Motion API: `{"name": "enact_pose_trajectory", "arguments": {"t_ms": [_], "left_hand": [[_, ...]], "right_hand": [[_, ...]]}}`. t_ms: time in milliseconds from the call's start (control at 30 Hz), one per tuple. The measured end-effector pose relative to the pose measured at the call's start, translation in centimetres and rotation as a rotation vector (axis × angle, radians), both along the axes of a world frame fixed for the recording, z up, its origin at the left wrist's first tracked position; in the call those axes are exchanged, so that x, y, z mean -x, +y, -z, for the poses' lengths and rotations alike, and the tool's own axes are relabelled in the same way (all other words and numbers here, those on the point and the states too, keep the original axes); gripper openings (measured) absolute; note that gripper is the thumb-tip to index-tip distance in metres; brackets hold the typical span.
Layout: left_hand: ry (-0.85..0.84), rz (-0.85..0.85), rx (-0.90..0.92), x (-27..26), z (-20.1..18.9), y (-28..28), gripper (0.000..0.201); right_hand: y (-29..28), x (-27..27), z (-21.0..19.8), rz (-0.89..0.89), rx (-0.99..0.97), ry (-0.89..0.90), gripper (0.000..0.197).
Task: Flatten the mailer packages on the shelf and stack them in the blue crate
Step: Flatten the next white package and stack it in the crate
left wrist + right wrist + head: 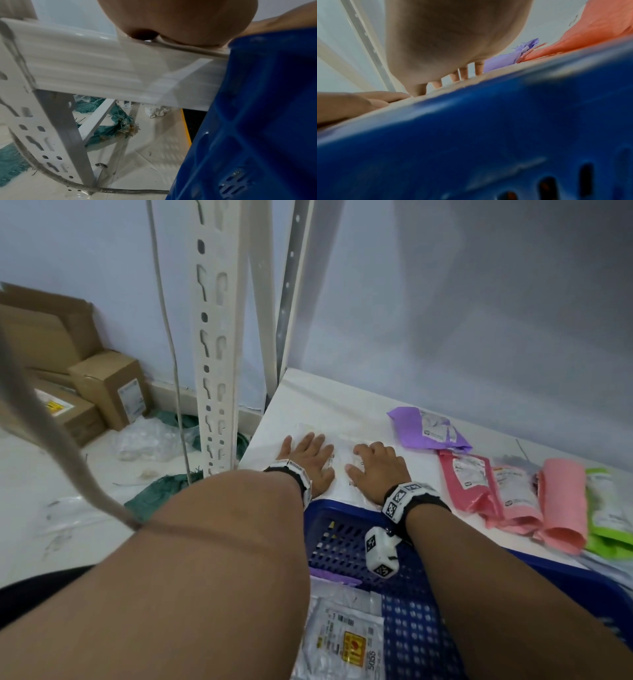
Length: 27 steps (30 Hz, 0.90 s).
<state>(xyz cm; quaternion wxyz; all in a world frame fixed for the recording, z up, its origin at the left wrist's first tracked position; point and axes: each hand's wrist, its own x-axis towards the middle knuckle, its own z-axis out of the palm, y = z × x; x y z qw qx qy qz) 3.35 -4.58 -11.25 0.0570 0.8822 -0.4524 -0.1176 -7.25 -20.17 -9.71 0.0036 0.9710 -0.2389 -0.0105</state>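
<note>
From your head camera, both your hands lie flat on a white mailer [339,470] spread on the shelf [308,395]. Your left hand [310,462] has its fingers straight and spread, palm down on the mailer's left part; your right hand [378,469] presses just beside it, fingers likewise extended, so neither grip is clamped on anything. The blue crate [342,539] sits against the shelf's front edge, under your wrists. Inside it lies a clear-white mailer with a yellow and red label [346,642], flat on the perforated floor, and a strip of purple mailer [337,579] shows beyond it. To the right on the shelf, well apart from your hands, lie a crumpled purple mailer [426,429], a dark pink one [466,484], two lighter pink ones [561,501] overlapping, and a green one [606,515] at the edge. Cardboard boxes [109,386] stand on the floor at the left.

From your left wrist, the heel of your left hand [180,21] rests on the mailer's edge over the shelf's front lip [102,70], with the crate's outer wall [257,108] close at the right; the fingers are hidden here.

From your right wrist, your right hand [453,40] stands with fingertips [464,73] down on the white surface past the crate's blurred rim [488,121]. The purple mailer [505,59] and a pink one [590,33] lie beyond
</note>
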Motion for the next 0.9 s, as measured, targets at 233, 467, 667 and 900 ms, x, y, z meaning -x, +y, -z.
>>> {"name": "enact_pose_trajectory", "arguments": {"t_ms": [233,467,667,900], "left_hand": [[0.011,-0.005,-0.014,-0.3,0.0,-0.3,0.067],[0.055,-0.004,-0.071,-0.6,-0.7,-0.6,0.074],[0.099,-0.004,-0.117,-1.1,-2.2,-0.9,0.078],[0.087,-0.016,-0.115,-1.0,-1.3,-1.3,0.078]], "right_hand": [[0.7,-2.6,-2.2,0.042,-0.001,0.171,0.055],[0.6,-2.9,-3.4,0.023,-0.01,0.247,0.058],[0.7,-3.0,-3.8,0.001,-0.005,0.259,0.055],[1.2,-3.1,-2.9,0.013,0.098,0.162,0.05]]}}
